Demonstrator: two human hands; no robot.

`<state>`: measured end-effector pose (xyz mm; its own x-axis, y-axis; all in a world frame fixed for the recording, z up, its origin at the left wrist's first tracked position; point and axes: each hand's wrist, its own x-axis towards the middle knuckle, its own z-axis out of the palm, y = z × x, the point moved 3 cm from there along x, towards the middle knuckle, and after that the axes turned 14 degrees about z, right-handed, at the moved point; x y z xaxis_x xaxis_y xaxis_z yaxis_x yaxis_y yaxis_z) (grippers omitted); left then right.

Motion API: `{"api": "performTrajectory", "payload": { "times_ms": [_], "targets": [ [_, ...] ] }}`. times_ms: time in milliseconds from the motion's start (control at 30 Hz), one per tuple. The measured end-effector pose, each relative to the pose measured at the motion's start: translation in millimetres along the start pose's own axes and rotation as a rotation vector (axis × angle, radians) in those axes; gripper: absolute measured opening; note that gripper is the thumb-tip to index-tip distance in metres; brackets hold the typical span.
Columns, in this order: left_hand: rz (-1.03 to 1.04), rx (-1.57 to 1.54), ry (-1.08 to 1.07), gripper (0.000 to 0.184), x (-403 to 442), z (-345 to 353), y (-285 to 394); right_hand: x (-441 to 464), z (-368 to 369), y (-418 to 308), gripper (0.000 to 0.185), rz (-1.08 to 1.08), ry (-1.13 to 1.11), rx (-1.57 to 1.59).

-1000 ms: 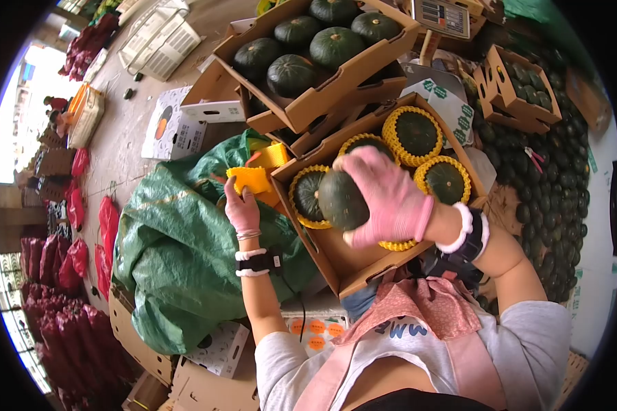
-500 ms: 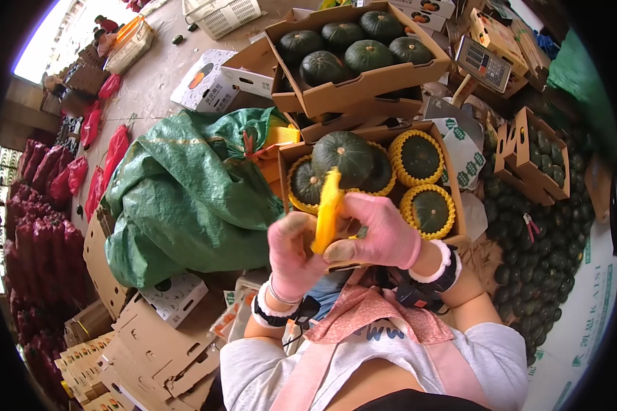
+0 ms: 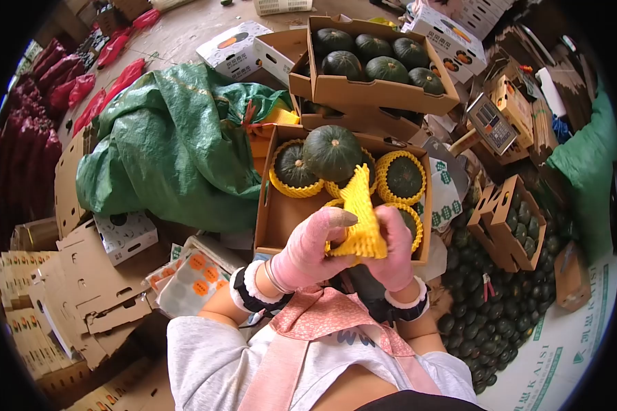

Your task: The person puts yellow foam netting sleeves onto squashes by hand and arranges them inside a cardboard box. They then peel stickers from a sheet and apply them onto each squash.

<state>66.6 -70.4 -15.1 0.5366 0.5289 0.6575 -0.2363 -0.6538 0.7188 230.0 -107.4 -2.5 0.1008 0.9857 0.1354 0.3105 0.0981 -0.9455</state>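
Observation:
A yellow foam net sleeve (image 3: pixel 360 222) is stretched between my two pink-gloved hands. My left hand (image 3: pixel 308 250) grips its left side, and my right hand (image 3: pixel 394 253) closes round the right side. Just beyond them, a bare dark green pumpkin (image 3: pixel 332 152) rests on top of netted ones in an open cardboard box (image 3: pixel 284 222). Inside that box, one netted pumpkin (image 3: pixel 293 166) sits at the back left and another netted pumpkin (image 3: pixel 400 179) at the back right. My right hand partly hides a further netted pumpkin (image 3: pixel 411 222) at the front right.
Behind stands a stacked box of bare pumpkins (image 3: pixel 384 89). A green woven sack (image 3: pixel 164 151) bulges at the left, above flattened cardboard (image 3: pixel 96 288). To the right are a digital scale (image 3: pixel 492 123), a small carton (image 3: pixel 507 222) and a heap of small dark green pumpkins (image 3: pixel 487 322).
The yellow net sleeve, bunched narrow before, is now spread wider between my hands. Both hands have shifted, and the whole view has turned, with the box appearing further left.

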Motion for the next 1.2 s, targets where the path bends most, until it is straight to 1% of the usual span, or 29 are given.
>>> {"api": "performTrajectory", "payload": {
  "times_ms": [33, 67, 100, 133, 167, 233, 267, 367, 400, 433, 500, 533, 567, 600, 633, 700, 733, 767, 833, 933, 1033, 1067, 1100, 1167, 1200],
  "targets": [
    [-0.027, 0.005, 0.038, 0.057, 1.7, 0.4, -0.7, -2.7, -5.5, 12.4, 0.042, -0.023, 0.108, -0.082],
    [-0.055, 0.009, 0.077, 0.053, 3.4, 0.7, -1.5, -4.5, -8.1, 20.2, 0.036, -0.042, 0.198, 0.064],
    [-0.092, 0.102, 0.127, 0.047, 18.8, -0.6, 4.0, -5.4, -3.6, 12.4, 0.030, 0.038, 0.248, 0.474],
    [-0.133, 0.195, 0.176, 0.041, 26.7, -2.0, 6.5, -3.2, 0.8, 4.7, 0.028, 0.011, 0.303, 0.474],
    [-0.266, -0.127, 0.220, 0.038, 22.5, -0.1, -0.5, -0.4, 2.3, 0.2, 0.027, -0.015, 0.361, 0.475],
    [-0.520, -0.774, 0.289, 0.034, 9.1, 3.9, -15.0, 4.0, -8.8, 0.5, 0.019, 0.008, 0.259, 0.126],
    [-0.466, -1.000, 0.305, 0.028, 6.8, 1.3, -14.7, 5.0, -20.2, -1.0, 0.018, -0.066, 0.116, -0.173],
    [-0.668, -1.205, 0.265, 0.025, 10.7, -9.8, -0.2, -11.3, -17.9, 41.6, 0.023, 0.364, -0.281, 1.305],
    [-0.624, -1.105, 0.137, 0.024, 7.4, -14.9, -2.8, -9.5, -17.9, 39.8, 0.033, 0.314, -0.441, 1.405],
    [-0.674, -0.982, 0.056, 0.023, 7.7, -16.0, 1.8, -14.8, -20.2, 40.6, 0.028, 0.388, -0.449, 1.360],
    [-0.179, -0.598, -0.180, 0.040, 17.0, -17.7, -7.0, -19.0, -16.0, 36.6, 0.025, 0.440, -0.477, 1.365],
    [-0.172, -0.657, -0.107, 0.039, 17.0, -11.9, -4.0, -18.1, -14.4, 40.6, 0.023, 0.431, -0.485, 1.186],
    [-0.214, -0.640, -0.130, 0.037, 17.8, -8.0, -1.7, -17.0, -13.4, 44.7, 0.021, 0.419, -0.490, 1.005],
    [-0.214, -0.587, -0.083, 0.031, 14.6, -4.4, -4.4, -17.8, -8.9, 42.1, 0.020, 0.381, -0.436, 0.863],
    [-0.213, -0.533, -0.037, 0.026, 11.2, -1.5, -9.3, -17.7, -4.7, 39.7, 0.022, 0.335, -0.328, 0.816],
    [-0.045, -0.353, 0.029, 0.020, 11.5, -1.2, -13.7, -17.0, 2.7, 34.0, 0.028, 0.243, -0.118, 0.714],
    [0.033, -0.265, 0.062, 0.023, 14.7, -0.7, -11.1, -2.9, 2.4, 17.9, 0.039, 0.195, -0.124, 0.522],
    [0.151, -0.101, 0.076, 0.027, 21.2, 3.4, -5.2, -2.9, 10.4, 13.0, 0.047, 0.357, -0.118, 0.839],
    [0.266, 0.115, 0.088, 0.028, 22.2, 2.2, -2.2, -1.4, 10.4, 4.9, 0.041, 0.399, -0.272, 0.806],
    [0.256, 0.290, 0.032, 0.028, 20.8, -3.2, 3.7, 2.2, 0.9, 6.0, 0.029, 0.142, -0.289, 0.382],
    [0.102, -0.165, -0.075, 0.028, 23.7, -7.4, 1.5, -0.2, -11.3, 17.0, 0.019, 0.088, -0.196, 0.073],
    [0.001, -0.398, -0.184, 0.027, 21.3, -9.0, -2.3, -1.5, -11.2, 18.8, 0.019, 0.152, -0.289, 0.277],
    [0.016, -0.519, -0.395, 0.027, 25.2, -12.2, -2.8, -3.0, -10.2, 19.7, 0.020, 0.216, -0.380, 0.483],
    [-0.194, -0.795, -0.666, 0.028, 6.7, -17.1, -17.2, -4.9, -10.1, 19.4, 0.021, 0.335, -0.560, 0.894],
    [-0.404, -0.800, -0.706, 0.028, 5.6, -29.7, -21.6, -15.4, -16.9, 17.6, 0.026, 0.667, -0.736, 0.940]
  ]
}}
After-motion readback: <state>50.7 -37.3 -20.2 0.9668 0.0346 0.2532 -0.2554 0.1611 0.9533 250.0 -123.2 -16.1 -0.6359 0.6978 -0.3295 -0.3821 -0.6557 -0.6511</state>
